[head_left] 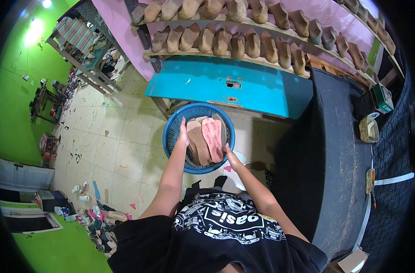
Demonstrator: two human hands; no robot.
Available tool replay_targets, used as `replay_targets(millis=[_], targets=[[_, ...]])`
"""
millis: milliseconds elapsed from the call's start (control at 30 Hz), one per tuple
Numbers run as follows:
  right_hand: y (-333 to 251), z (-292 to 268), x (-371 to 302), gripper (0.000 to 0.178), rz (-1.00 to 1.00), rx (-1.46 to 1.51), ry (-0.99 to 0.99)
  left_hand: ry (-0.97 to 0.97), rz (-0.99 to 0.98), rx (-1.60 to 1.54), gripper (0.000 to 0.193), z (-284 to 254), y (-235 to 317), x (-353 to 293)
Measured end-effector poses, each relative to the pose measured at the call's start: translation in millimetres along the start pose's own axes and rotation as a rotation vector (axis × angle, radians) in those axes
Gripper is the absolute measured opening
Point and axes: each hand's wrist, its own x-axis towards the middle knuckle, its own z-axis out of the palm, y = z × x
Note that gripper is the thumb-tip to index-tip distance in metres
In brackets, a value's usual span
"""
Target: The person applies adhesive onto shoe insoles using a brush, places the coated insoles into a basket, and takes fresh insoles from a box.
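Room: tiled floor (121, 145) under you, green walls at the left, a turquoise counter (225, 86) ahead, and two wooden shelves (262, 27) of shoe lasts (237, 45) above it.
Left hand: your left hand (184, 136) reaches into the blue basket (171, 132), fingers together and laid flat along the edge of a brown sole piece (199, 141).
Right hand: your right hand (229, 152) sits at the basket's near right rim, touching the lower end of a pink sole piece (212, 136); you cannot tell whether its fingers are closed around it.
Basket contents: flat sole-shaped pieces stacked leaning together, brown at the left, pink beside it, a greyish one behind.
Hidden: the lower ends of the pieces and the basket's bottom are covered by your hands and by the stack itself.
Arms: both forearms rise from the lower edge, converging on the basket.
Right side: a dark counter (335, 159) runs along you, carrying a green box (383, 99).
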Motion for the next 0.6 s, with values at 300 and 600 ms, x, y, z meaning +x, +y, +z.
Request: replay_targets(millis=[300, 600], targets=[[24, -33, -6, 0.075, 0.143, 0.041, 0.104, -0.1, -0.053, 0.199, 0.077, 3, -40, 17], [-33, -82, -91, 0.059, -0.09, 0.233, 0.432, -0.49, -0.01, 0.623, 0.069, 107, -80, 20]])
